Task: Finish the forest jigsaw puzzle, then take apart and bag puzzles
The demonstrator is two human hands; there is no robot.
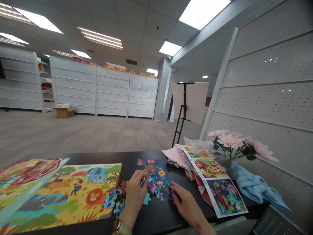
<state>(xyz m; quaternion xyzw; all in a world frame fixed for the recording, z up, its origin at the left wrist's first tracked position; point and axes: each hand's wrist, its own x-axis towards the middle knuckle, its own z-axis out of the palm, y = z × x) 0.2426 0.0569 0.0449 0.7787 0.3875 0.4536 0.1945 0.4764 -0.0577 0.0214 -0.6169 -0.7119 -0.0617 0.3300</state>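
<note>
Blue cardboard jigsaw (156,173) lies half-built on the black surface (151,218), loose pieces (156,191) left, the left hand (134,195) pinching a small puzzle piece (144,178) in its grip, the right hand (187,204) curled, its grip's hold unclear.

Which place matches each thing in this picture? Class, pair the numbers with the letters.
Things:
1. lion puzzle
2. blue cloth
3. cardboard box
4. easel

Places:
a. on the floor by the white shelves
b. at the right end of the table
c. standing on the floor behind the table
d. on the table, just left of the left hand

Pairs: 1-d, 2-b, 3-a, 4-c.
</note>
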